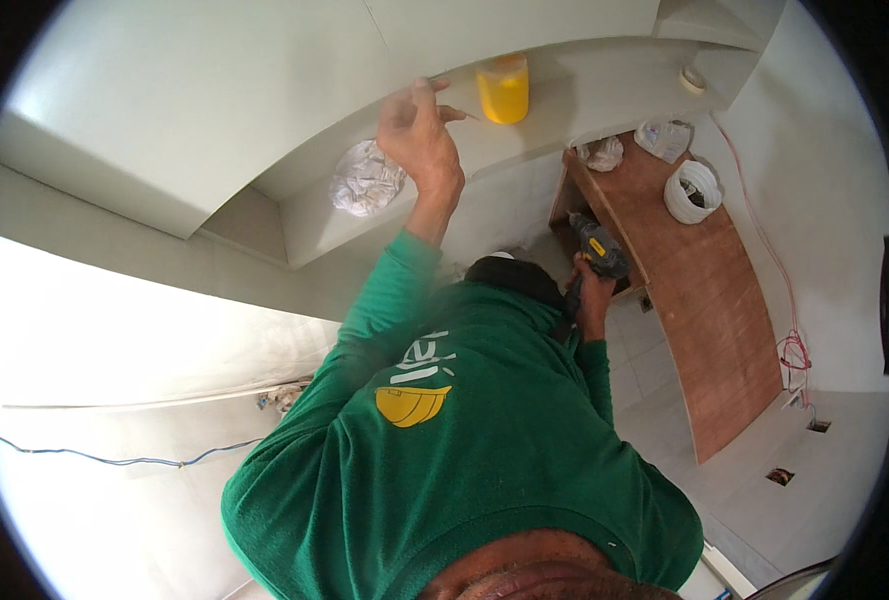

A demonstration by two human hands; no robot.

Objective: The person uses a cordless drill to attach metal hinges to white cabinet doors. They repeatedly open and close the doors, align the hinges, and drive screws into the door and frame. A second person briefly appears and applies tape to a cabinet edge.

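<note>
My left hand (420, 138) is raised to the pale cabinet shelf (564, 85), its fingers curled and pinched near the edge of the upper panel (294, 90). A thin sliver shows by the fingertips, too small to name. To the right of that hand, a cup with yellow contents (504, 92) stands on the shelf. A crumpled white bundle (367, 178) lies just left of my wrist. Lower and to the right, my right hand (592, 290) grips a dark power drill (600, 247) with a yellow marking, beside a brown wooden cabinet. The drill's tip points away from me.
A white tub (692, 192) and a plastic bag (663, 140) sit on the brown wooden board (709, 300) to the right. A tape roll (692, 80) lies at the shelf's far end. Red wire (761, 225) hangs along the right wall; blue wire (124, 460) crosses the left.
</note>
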